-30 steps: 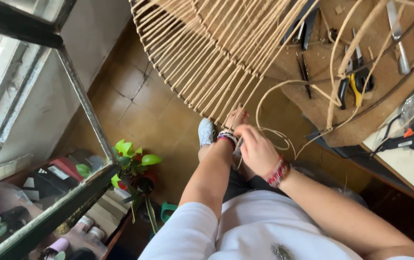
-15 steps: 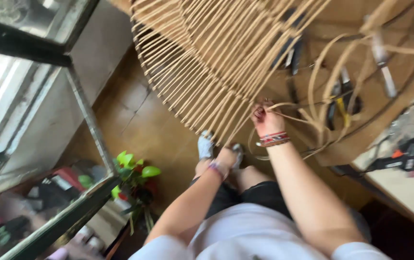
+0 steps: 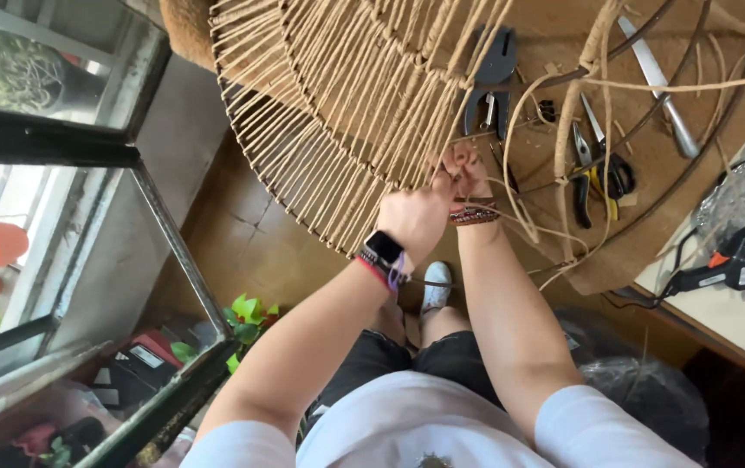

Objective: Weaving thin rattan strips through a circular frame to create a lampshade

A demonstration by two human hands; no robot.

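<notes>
Both hands at lower rim of wire frame (image 3: pixel 320 113). Left hand (image 3: pixel 413 221) and right hand (image 3: pixel 466 169) pinch jute cord (image 3: pixel 554 139) there. Left of hands wrapped; right side bare wire. Pliers (image 3: pixel 599 169) right of frame, unused.

Both hands at lower edge of the woven cord frame (image 3: pixel 338 95), side by side and touching: left hand (image 3: pixel 413 221) left of right hand (image 3: pixel 466 169). Cutting pliers (image 3: pixel 593 169) on the table (image 3: pixel 650 234) right of the hands; knife (image 3: pixel 658 82) beyond them. Glue gun (image 3: pixel 723 264) far right. Potted plant (image 3: pixel 247 316) on floor, below left. Glass cabinet (image 3: pixel 87 260) at left.
</notes>
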